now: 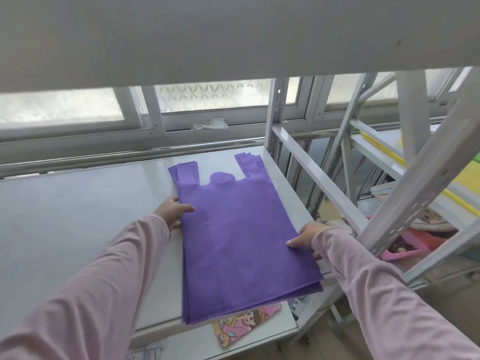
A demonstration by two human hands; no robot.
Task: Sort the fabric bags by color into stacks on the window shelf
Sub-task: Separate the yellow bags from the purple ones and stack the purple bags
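The left hand [172, 211] holds the left edge of the stack of purple bags [233, 242], thumb flat on the top layer and the other fingers curled under the edge. The right hand [306, 236] holds the opposite, right edge in the same manner, with the thumb on top and the fingers tucked below. Both arms wear pale pink sleeves [109, 276]. The stack lies flat on the white shelf surface [78, 216], at its right end and just beside the upright rack post [276, 118]. The bag handles point toward the window [207, 97], and the bottom edges overhang the near rim of the shelf. The layers are slightly offset, so several edges show at the handles and at the bottom corners. Below the overhanging edge, a cartoon-printed bag [244, 323] lies on a lower level. A crumpled white item [209, 123] sits on the window ledge behind the shelf. To the right, the adjacent rack carries yellow fabric [376, 146], and a pink item [405, 249] lies lower down. An upper shelf board [233, 35] spans the top of the view.
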